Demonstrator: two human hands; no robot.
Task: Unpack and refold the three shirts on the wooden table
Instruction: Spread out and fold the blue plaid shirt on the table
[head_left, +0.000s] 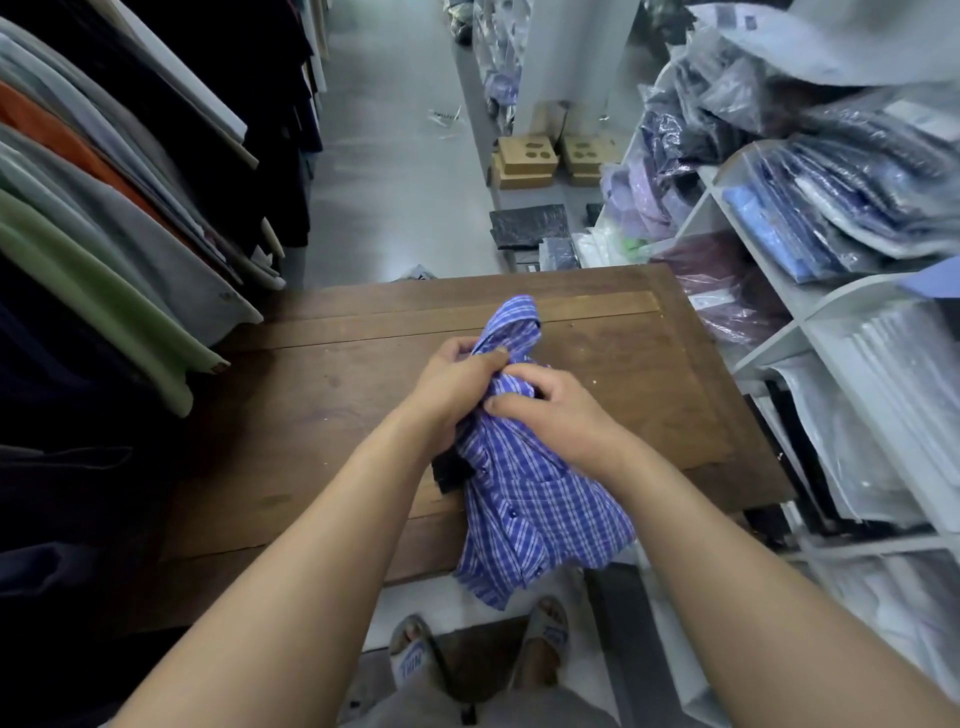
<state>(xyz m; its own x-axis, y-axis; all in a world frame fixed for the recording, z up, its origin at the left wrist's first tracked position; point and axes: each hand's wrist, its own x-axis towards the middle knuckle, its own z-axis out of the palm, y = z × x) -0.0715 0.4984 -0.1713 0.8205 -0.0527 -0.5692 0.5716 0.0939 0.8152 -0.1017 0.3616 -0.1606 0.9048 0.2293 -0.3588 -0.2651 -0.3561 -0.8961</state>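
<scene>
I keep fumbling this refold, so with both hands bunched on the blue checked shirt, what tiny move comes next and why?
Probably lay it flat on the wooden table. The blue checked shirt is bunched, its hem hanging off the near edge, while the left hand and right hand pinch it near the collar.

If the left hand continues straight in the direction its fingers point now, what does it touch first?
The left hand points forward and right, and its fingers already pinch the blue checked cotton shirt near the collar. Further on it would probably meet more of that shirt, then the right hand; depth is hard to judge.
</scene>
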